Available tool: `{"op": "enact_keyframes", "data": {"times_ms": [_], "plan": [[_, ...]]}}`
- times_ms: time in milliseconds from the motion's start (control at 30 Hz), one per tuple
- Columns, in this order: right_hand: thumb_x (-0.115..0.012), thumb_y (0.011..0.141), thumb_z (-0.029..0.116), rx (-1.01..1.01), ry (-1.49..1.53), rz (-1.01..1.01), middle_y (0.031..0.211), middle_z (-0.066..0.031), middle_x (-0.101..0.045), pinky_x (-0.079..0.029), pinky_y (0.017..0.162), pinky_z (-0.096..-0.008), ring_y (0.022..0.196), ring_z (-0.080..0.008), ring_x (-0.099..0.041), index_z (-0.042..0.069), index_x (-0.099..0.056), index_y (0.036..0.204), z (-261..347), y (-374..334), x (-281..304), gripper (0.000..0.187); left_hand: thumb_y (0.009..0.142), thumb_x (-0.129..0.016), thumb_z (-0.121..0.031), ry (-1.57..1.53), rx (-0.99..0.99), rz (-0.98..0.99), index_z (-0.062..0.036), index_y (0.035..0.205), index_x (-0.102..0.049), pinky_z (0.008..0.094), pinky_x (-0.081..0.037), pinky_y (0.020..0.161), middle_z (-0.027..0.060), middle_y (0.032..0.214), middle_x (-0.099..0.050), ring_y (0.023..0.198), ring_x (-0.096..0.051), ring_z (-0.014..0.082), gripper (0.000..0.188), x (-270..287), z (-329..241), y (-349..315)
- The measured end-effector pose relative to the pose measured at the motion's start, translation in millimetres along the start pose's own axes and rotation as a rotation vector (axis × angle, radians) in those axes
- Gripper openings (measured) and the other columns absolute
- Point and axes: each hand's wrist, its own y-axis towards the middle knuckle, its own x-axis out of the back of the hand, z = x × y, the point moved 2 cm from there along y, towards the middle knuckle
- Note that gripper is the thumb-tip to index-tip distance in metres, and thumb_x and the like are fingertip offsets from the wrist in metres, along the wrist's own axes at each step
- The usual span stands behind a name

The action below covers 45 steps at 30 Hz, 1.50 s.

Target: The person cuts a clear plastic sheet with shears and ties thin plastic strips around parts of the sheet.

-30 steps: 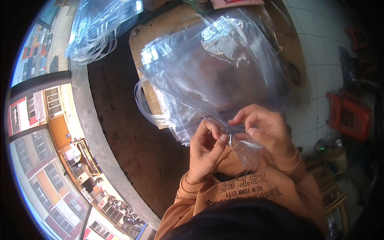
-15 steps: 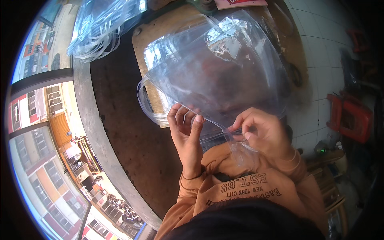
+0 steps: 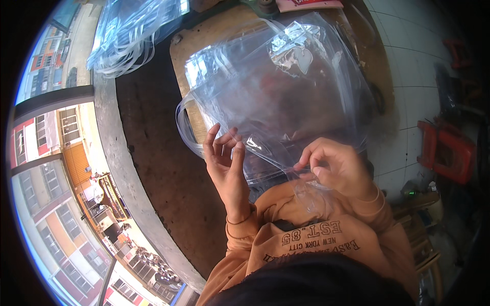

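A clear plastic bag (image 3: 306, 102) lies spread over others like it in front of me, its sheet wrinkled and shiny at the far end. Clear strap handles (image 3: 185, 127) loop out at its left side. My left hand (image 3: 224, 166) is raised beside the near-left edge, fingers apart, with nothing in its grip. At the near edge, my right hand (image 3: 339, 168) pinches a gathered bit of the clear plastic bag between thumb and fingers. A loose clear end (image 3: 311, 196) hangs below it against my orange sweatshirt.
Under the bags is a wooden tabletop (image 3: 179, 53). A stack of bluish clear bags with looped handles (image 3: 135, 33) sits at the far left. A concrete ledge (image 3: 115, 132) runs along the left. Red plastic stools (image 3: 449, 153) stand on the tiled floor (image 3: 408, 112) at right.
My left hand has let go of the bag's edge and moved slightly left, its fingers spreading. The near edge of the bag has settled lower. My right hand keeps its pinch.
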Motion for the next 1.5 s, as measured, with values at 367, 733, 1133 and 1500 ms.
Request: {"op": "enact_keyframes", "data": {"times_ms": [367,733,1133,1500], "plan": [[-0.055,0.076,-0.007,0.070,-0.231,0.043,0.094,-0.0088,-0.059,-0.059,0.072,-0.0258,0.090,-0.0159,-0.063,-0.001,-0.053,0.076,7,4,-8,0.006,0.085,-0.057,0.006,-0.001,0.015,0.010,0.0035,0.114,-0.048,0.0170,-0.043,0.069,0.0015,0.086,-0.056,0.076,-0.053,0.0057,0.031,14,15,5],[-0.052,0.083,-0.002,-0.187,0.217,0.054,0.097,-0.0105,-0.053,-0.056,0.081,-0.0302,0.095,-0.0188,-0.058,-0.005,-0.053,0.081,-5,4,7,0.004,0.086,-0.060,-0.002,-0.130,0.054,0.007,0.0023,0.112,-0.050,0.0185,-0.040,0.071,0.0019,0.090,-0.056,0.080,-0.050,0.0058,0.028,8,10,1],[-0.063,0.082,0.004,0.160,-0.477,-0.027,0.095,-0.0100,-0.060,-0.054,0.069,-0.0265,0.082,-0.0157,-0.063,-0.002,-0.057,0.082,17,-1,7,0.008,0.089,-0.046,0.001,-0.167,0.108,0.138,0.0001,0.137,-0.025,0.0412,-0.055,0.079,0.0291,0.126,-0.047,0.107,-0.056,0.0374,0.052,-9,-2,-4],[-0.060,0.089,0.028,0.156,-0.862,-0.767,0.102,-0.0111,-0.057,-0.048,0.072,-0.0277,0.087,-0.0188,-0.058,0.001,-0.055,0.103,17,-43,66,0.030,0.089,-0.043,0.001,-0.520,-0.576,-0.380,-0.0066,0.124,-0.028,0.0313,-0.059,0.070,0.0143,0.109,-0.048,0.098,-0.060,0.0220,0.039,9,-10,-76]]}}
